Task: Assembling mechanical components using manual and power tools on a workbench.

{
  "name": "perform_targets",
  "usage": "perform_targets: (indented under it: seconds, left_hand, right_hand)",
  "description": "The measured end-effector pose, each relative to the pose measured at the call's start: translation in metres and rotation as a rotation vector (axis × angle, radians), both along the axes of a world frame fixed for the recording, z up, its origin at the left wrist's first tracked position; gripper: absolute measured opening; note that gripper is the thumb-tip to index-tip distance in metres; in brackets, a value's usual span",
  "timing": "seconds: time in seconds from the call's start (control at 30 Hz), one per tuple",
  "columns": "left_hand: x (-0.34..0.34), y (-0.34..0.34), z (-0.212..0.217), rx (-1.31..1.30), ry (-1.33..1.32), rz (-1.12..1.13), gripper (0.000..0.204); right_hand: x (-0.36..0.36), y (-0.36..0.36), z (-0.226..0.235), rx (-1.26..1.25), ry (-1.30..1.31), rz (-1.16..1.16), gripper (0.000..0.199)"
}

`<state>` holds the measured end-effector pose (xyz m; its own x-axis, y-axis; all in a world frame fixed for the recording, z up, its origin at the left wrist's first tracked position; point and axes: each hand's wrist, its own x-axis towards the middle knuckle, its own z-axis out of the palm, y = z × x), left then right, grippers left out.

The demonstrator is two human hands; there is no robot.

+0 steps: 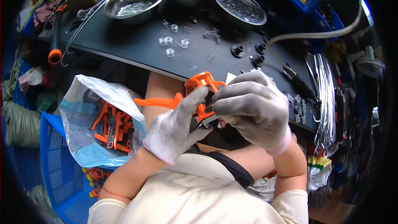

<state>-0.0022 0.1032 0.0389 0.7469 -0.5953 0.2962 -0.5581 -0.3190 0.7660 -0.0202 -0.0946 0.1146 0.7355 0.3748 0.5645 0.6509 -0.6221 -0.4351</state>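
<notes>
My left hand (pixel 179 125), in a grey-white glove, is closed round an orange plastic trigger handle (pixel 159 101). A long orange lever sticks out to the left, an open ring-shaped end points up and away, and a metal piece shows low by the thumb. Close against its right side is my gloved right hand (pixel 253 110), fingers pinched together at the handle. Whatever those fingertips hold is hidden or too small to name. To the left, a white and blue plastic bag (pixel 85 141) stands open with several similar orange handles (pixel 114 126) inside.
Across the dark bench (pixel 128 54) lie small springs (pixel 170 52) and black round parts (pixel 237 50). Three metal bowls (pixel 134 1) of small parts line the back. A black tool (pixel 300 83) and bundled metal rods (pixel 325 95) are at right. A blue basket (pixel 56 170) holds the bag.
</notes>
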Motion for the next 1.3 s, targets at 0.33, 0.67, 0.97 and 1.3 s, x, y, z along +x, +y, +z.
perform_targets:
  seconds: [0.33, 0.67, 0.97, 1.3]
  left_hand:
    - [-0.004, -0.054, -0.005, -0.098, -0.457, -0.179, 0.101]
    - [-0.017, -0.038, 0.003, 0.107, -0.274, -0.206, 0.073]
    - [-0.034, -0.048, -0.003, -0.016, 0.238, -0.066, 0.065]
    - [-0.012, -0.049, 0.013, -0.266, 0.184, 0.021, 0.060]
  right_hand:
    - [-0.060, -0.033, -0.017, 0.141, 0.183, -0.370, 0.017]
    - [-0.127, -0.156, -0.023, -0.120, -0.341, -1.073, 0.021]
    - [-0.164, -0.383, -0.067, -0.583, 0.797, -1.812, 0.037]
    - [-0.221, -0.217, -0.060, 0.622, 0.257, -1.177, 0.053]
